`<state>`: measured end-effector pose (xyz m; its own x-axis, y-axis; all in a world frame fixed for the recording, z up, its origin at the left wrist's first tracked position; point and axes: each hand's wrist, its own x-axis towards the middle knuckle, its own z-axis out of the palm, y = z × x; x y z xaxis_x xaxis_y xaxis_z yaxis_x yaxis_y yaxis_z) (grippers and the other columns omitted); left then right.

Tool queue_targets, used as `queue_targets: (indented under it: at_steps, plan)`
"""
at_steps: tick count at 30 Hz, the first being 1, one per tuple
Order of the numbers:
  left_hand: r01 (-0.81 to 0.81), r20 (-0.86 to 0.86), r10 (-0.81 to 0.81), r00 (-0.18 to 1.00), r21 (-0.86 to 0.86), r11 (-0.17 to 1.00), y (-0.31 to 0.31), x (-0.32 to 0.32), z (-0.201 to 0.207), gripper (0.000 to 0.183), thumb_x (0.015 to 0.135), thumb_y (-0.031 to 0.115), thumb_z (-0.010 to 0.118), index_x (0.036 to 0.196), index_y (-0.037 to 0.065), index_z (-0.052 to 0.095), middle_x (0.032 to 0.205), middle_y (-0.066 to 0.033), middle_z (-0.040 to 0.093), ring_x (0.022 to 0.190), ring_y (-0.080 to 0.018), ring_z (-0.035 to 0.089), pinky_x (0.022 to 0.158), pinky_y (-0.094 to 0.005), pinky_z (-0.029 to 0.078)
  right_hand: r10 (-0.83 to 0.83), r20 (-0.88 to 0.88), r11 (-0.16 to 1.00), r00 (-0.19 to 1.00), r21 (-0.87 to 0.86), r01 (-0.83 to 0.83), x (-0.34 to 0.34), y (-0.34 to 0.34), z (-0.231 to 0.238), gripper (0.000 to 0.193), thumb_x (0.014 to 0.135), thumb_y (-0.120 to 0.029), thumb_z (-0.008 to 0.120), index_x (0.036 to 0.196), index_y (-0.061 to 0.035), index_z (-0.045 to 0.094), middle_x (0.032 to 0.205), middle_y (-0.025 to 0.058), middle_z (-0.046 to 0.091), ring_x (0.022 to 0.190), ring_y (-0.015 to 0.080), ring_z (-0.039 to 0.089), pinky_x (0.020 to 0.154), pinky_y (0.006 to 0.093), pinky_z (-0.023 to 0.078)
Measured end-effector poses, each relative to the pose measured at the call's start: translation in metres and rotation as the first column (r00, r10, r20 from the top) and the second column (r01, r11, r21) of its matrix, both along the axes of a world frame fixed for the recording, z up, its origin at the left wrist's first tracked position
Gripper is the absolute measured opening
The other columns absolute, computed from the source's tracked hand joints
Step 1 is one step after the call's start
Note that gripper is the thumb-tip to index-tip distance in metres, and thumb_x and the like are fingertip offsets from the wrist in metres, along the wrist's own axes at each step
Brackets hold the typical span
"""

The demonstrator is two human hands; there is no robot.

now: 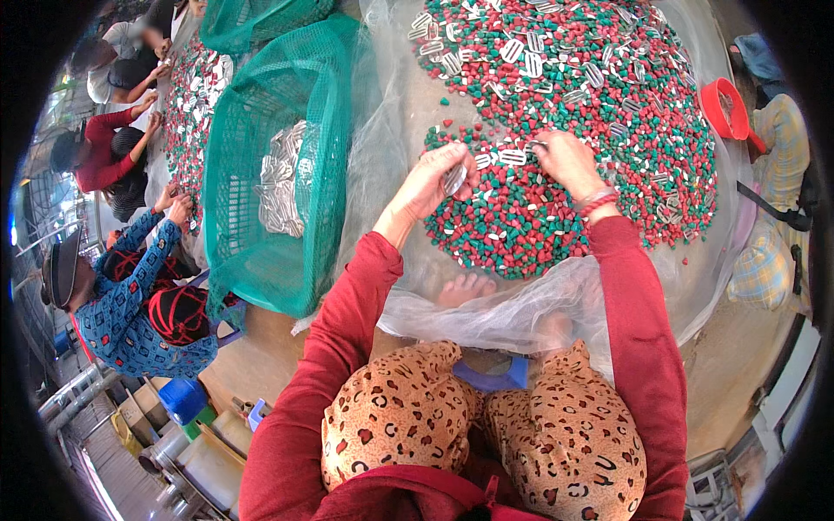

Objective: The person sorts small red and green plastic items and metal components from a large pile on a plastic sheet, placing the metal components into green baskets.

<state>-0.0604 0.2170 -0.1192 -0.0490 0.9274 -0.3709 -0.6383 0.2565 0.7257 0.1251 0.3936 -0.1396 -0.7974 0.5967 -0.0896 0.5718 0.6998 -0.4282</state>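
Note:
My left hand (pixel 432 181) is closed around flat silver slotted metal pieces (pixel 455 180), held just above the heap. My right hand (pixel 569 165) pinches at the end of another slotted metal piece (pixel 536 148), partly covered by the fingers. Between the two hands lies a slotted metal piece (pixel 512 157) on a heap of small red, green and white cone-like pebbles (pixel 508 230). More metal pieces (pixel 532 63) are scattered over the far part of the heap. A red band circles my right wrist.
Left of me stands a green mesh-lined basket (pixel 228 260) with metal pieces (pixel 284 178) inside. Thin white netting (pixel 504 304) lies under the heap, bunched near my bare foot (pixel 467 289). An orange-red container (pixel 725 108) sits at right. Several people work along a second heap at far left.

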Motion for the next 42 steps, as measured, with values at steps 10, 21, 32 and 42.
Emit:
queue_targets:
  at_steps: [10, 21, 32, 42]
  plan:
    - [0.066, -0.939, -0.326, 0.112, -0.32, 0.945, 0.036, 0.005, -0.02, 0.038, 0.076, 0.037, 0.07, 0.089, 0.002, 0.062, 0.078, -0.0139, 0.063, 0.073, -0.0269, 0.062, 0.064, -0.0372, 0.048, -0.05, 0.048, 0.982, 0.998, -0.179, 0.057, 0.037, -0.031, 0.015, 0.013, 0.075, -0.013, 0.064, 0.083, -0.0034, 0.059, 0.083, 0.0145, 0.061, 0.079, 0.0321, 0.061, 0.066, 0.0427, 0.047]
    - [0.077, -0.17, -0.079, 0.982, -0.015, 0.997, 0.036, -0.01, -0.003, 0.013, 0.083, 0.016, 0.059, 0.08, 0.01, 0.048, 0.09, -0.0011, 0.056, 0.073, -0.0117, 0.058, 0.047, -0.0202, 0.042, -0.759, -0.226, 0.203, 0.611, -0.973, -0.108, 0.07, -0.028, 0.069, 0.026, 0.08, -0.005, 0.066, 0.104, -0.004, 0.056, 0.083, 0.0061, 0.063, 0.062, 0.0108, 0.059, 0.052, 0.0203, 0.047]
    - [0.2, -0.933, -0.332, -0.136, -0.354, 0.914, 0.061, 0.019, -0.028, 0.044, 0.073, 0.038, 0.071, 0.103, 0.01, 0.057, 0.099, -0.0163, 0.058, 0.091, -0.0363, 0.059, 0.075, -0.0469, 0.048, -0.678, -0.112, 0.374, 0.727, -0.904, 0.209, 0.073, -0.021, 0.025, 0.04, 0.077, 0.002, 0.061, 0.117, -0.0009, 0.056, 0.083, 0.0066, 0.064, 0.061, 0.0112, 0.061, 0.055, 0.0234, 0.052]
    - [0.141, 0.416, -0.143, 0.898, 0.035, 0.989, 0.014, 0.085, -0.012, 0.034, 0.069, 0.009, 0.052, 0.103, 0.005, 0.049, 0.092, -0.0117, 0.058, 0.088, -0.0258, 0.06, 0.054, -0.0397, 0.056, -0.341, -0.291, 0.64, 0.894, -0.769, -0.007, 0.04, -0.041, 0.101, 0.02, 0.091, -0.013, 0.05, 0.109, -0.0031, 0.052, 0.094, 0.0088, 0.058, 0.077, 0.0155, 0.059, 0.068, 0.0305, 0.05]
